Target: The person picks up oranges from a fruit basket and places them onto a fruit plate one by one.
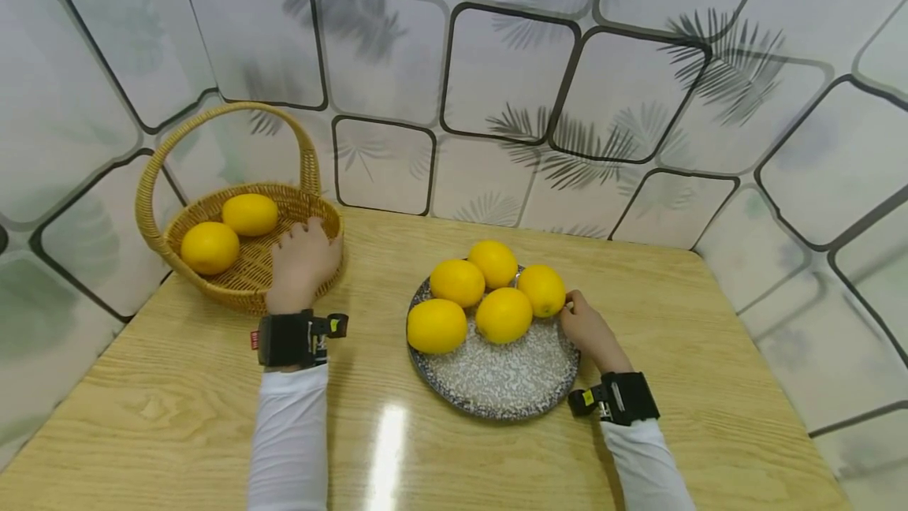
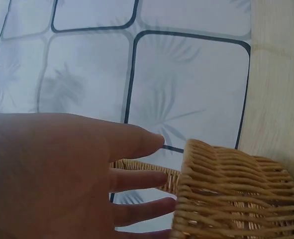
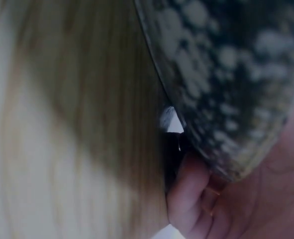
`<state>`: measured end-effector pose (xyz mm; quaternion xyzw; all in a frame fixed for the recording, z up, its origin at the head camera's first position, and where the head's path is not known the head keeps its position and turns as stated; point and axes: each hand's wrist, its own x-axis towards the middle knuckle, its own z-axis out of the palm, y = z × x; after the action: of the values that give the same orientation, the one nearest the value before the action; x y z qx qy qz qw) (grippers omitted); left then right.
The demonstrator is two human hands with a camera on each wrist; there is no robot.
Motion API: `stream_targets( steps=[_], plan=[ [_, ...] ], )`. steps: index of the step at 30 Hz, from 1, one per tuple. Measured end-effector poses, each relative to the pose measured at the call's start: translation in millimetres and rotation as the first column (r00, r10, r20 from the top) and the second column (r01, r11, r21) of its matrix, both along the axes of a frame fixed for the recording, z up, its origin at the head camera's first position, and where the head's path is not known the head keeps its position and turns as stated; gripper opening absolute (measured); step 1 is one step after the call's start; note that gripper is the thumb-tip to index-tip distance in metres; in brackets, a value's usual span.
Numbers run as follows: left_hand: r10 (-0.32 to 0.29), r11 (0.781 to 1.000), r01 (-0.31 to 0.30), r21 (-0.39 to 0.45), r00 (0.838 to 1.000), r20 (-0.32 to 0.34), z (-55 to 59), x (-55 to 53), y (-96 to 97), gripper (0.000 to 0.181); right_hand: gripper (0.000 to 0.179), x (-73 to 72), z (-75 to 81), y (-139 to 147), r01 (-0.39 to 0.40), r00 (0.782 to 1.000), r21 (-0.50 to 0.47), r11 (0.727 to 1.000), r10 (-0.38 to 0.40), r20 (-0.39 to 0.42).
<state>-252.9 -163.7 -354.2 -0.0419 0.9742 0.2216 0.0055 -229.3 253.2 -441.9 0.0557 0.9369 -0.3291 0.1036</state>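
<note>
My left hand (image 1: 301,259) is over the right side of a wicker basket (image 1: 234,298) with a tall arched handle. Its fingers (image 2: 139,180) stretch out beside the woven rim, holding nothing. Two lemons (image 1: 250,214) lie in the left part of the basket. At the right edge of a round speckled plate (image 1: 496,385), my right hand (image 1: 589,330) grips the rim, close beside a lemon (image 1: 541,290). In the right wrist view its fingers (image 3: 189,181) curl under the plate's edge. Several lemons (image 1: 504,315) sit on the far half of the plate.
Basket and plate stand apart on a light wooden table (image 1: 177,432), the basket at the back left. Behind them rises a patterned fabric wall (image 1: 383,61) with leaf prints, which also runs along both sides.
</note>
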Motion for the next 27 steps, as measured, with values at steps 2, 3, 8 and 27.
stream_targets(
  steps=[2, 3, 8, 27],
  plan=[
    [0.014, 1.0, -0.014, 0.008, 1.0, 0.006, -1.9, -0.3, -4.0, 0.059, 0.042, -0.2, 0.0, 0.1, 0.0, 1.0, 0.002, 1.0, 0.0, 0.002],
    [0.019, 1.0, -0.019, 0.007, 1.0, 0.011, -3.3, -0.7, -6.3, 0.059, 0.042, -0.4, -0.1, 0.1, 0.0, 1.0, 0.003, 1.0, 0.0, 0.003],
    [0.065, 0.998, -0.066, 0.005, 0.996, 0.055, -9.2, -1.8, -16.0, 0.064, 0.045, -0.7, 0.3, -0.3, 0.002, 1.0, 0.004, 1.0, -0.003, 0.013],
    [0.314, 0.946, -0.306, 0.106, 0.947, -0.071, -24.5, -0.3, -64.2, 0.068, 0.044, 0.4, 2.4, -1.5, 0.004, 1.0, -0.002, 1.0, -0.004, 0.01]
  ],
)
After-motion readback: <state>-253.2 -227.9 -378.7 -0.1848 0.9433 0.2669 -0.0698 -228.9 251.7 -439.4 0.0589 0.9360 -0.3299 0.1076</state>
